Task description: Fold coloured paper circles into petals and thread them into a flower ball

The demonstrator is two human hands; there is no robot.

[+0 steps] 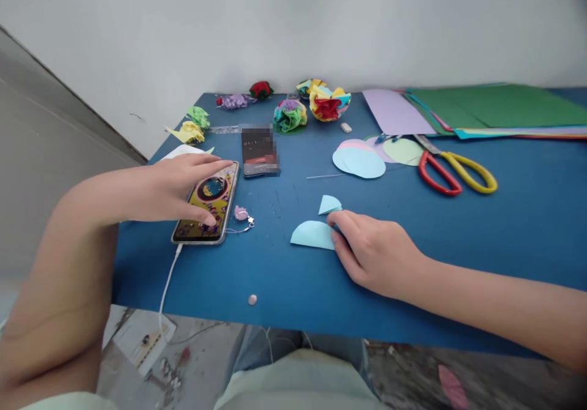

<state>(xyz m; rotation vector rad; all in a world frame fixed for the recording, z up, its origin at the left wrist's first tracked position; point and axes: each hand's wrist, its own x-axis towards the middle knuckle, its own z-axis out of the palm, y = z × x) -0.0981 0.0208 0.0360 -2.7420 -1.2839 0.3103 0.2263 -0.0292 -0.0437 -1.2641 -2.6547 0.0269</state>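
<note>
On the left, my left hand (183, 183) spreads over a lit phone (215, 191), fingers apart, its thumb at the lower screen and a finger at the top edge. A white cable runs from the phone. My right hand (373, 245) rests on the table with its fingers closed at the edge of a light blue paper folded to a half circle (312, 234). Just above the fingertips is a smaller folded light blue piece (329, 204), partly hidden by the hand. A purple charm (241, 213) on a strap lies right of the phone.
Paper circles (359, 160) overlap near red and yellow scissors (443, 174). Coloured sheets (499, 107) are stacked at the back right. Several paper flowers (290, 116) stand along the back. A second phone (259, 152) lies mid-table. A small round bead (252, 299) sits by the blue table's (293, 287) front edge.
</note>
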